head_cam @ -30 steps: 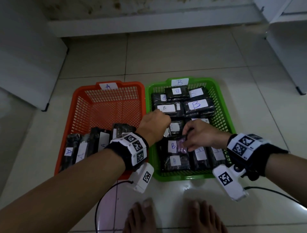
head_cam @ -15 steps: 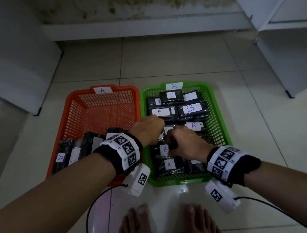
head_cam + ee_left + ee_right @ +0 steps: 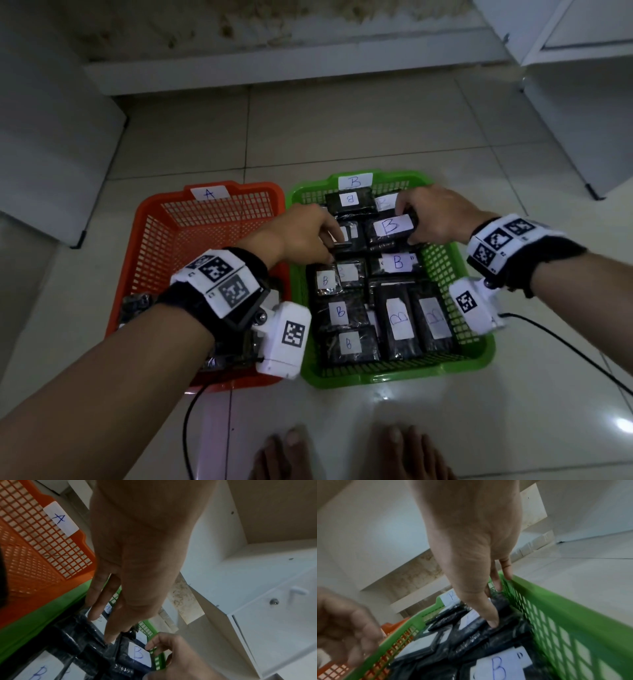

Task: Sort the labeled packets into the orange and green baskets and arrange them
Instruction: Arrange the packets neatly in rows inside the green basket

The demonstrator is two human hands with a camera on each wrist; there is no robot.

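Black B-labeled packet in upper right part of green basket, centre-right of head frame, lying on other packets, white label up. Gripped at its right end by right hand: thumb on near edge, fingers curled over far edge; in right wrist view thumb tip pressing on black wrap, little finger by basket's right wall. Left hand just left of it, over upper left part of same basket, fingers fairly straight, narrow together, tips down on dark packet beside the gripped one; whether pinching or only touching, cannot tell.

Rest of green basket packed w/ black packets, all w/ white B labels: one at far wall, one mid-right, two upright-lying long ones at lower right, three down left column. B tag on far rim.

Orange basket touching green one on its left, centre-left of frame, A tag on far rim; far half showing bare mesh, some dark packets at near end mostly hidden behind left forearm.

Both wrists w/ black bands carrying marker squares and white camera units. Tiled floor under all, bare toes at bottom edge, white cabinets upper right, stained wall base along top.
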